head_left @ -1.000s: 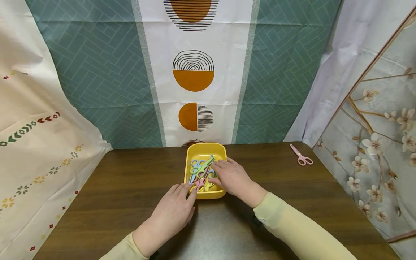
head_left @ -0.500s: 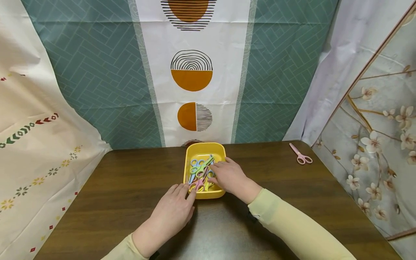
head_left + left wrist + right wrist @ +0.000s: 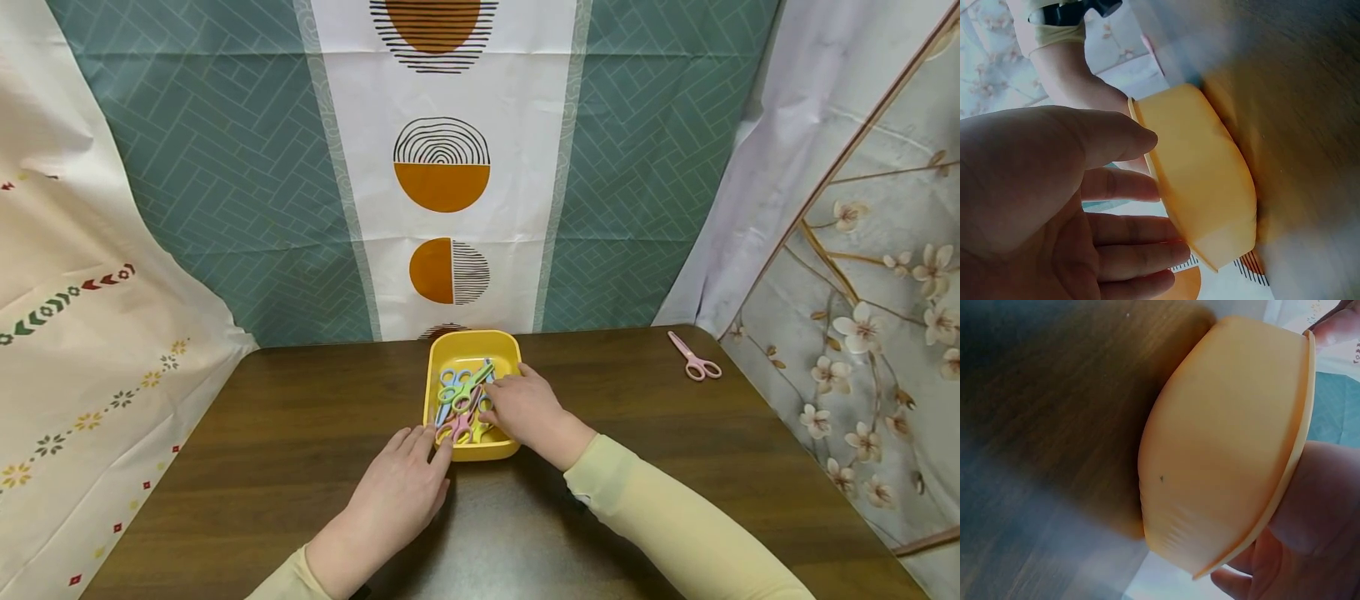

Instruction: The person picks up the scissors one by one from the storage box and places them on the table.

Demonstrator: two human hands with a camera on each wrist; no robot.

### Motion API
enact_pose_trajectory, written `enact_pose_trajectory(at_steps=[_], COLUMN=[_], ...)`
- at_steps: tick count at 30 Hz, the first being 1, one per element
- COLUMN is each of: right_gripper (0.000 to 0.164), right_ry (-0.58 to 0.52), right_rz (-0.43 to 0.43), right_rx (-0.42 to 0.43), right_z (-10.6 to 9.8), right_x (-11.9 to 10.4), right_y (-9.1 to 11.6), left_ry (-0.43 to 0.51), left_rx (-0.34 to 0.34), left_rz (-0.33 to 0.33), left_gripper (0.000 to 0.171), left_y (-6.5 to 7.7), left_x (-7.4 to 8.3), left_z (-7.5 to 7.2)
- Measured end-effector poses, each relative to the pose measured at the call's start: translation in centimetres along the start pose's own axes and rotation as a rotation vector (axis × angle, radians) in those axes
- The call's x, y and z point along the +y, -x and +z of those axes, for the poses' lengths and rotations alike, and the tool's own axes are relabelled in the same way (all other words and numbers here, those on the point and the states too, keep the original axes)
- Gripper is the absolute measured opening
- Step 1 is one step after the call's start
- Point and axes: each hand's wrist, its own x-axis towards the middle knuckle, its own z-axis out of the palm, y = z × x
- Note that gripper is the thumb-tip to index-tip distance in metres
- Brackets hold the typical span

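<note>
A yellow plastic tray (image 3: pixel 478 452) holds several small scissors in different colours. Green scissors (image 3: pixel 467 387) lie on top, with light-blue scissors (image 3: pixel 446 410) under them and pink scissors (image 3: pixel 461 429) towards the front. My left hand (image 3: pixel 397 487) is at the tray's front-left corner, its fingers nearly straight; the left wrist view has thumb and fingertips right at the rim. My right hand (image 3: pixel 528 408) reaches over the right rim, fingers inside above the scissors. A gap between its thumb and fingers shows a blue handle loop (image 3: pixel 485 403). The right wrist view has those fingertips hidden behind the tray wall.
Pink scissors (image 3: pixel 694 357) lie apart on the brown wooden table (image 3: pixel 315 417), near its back right corner. Behind the table hangs a green and white patterned cloth (image 3: pixel 465 267). Floral cloth (image 3: pixel 862 383) borders the right side, cream cloth (image 3: pixel 112 375) the left.
My right hand and forearm have shifted slightly to the left, the fingers a little further over the scissors. My left hand stays at the tray corner. The scissors lie much as before.
</note>
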Motion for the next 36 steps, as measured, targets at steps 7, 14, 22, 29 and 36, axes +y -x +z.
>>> enact_pose_trajectory(at_steps=[7,14,22,29,36], right_gripper=[0.054,0.040,0.021,0.010,0.011], right_ry=[0.025,0.049,0.088,0.145,0.178], right_rz=[0.010,-0.006,-0.019,-0.016,-0.011], right_rx=[-0.016,0.008,0.048,-0.009,-0.045], right_z=[0.1,0.2,0.5,0.5,0.3], right_x=[-0.5,-0.8,-0.8,-1.2,-1.5], right_y=[-0.1,-0.2,-0.4,-0.7,-1.1], left_ry=[0.014,0.020,0.003,-0.002,0.002], left_rx=[-0.002,-0.007,0.045,0.045,0.036], left_rz=[-0.012,-0.021,0.002,-0.004,-0.006], left_gripper=[0.054,0.054,0.054,0.053,0.053], left_y=[0.2,0.3,0.1,0.2,0.1], left_x=[0.1,0.1,0.1,0.1,0.0], left_z=[-0.1,-0.2,0.2,0.3,0.3])
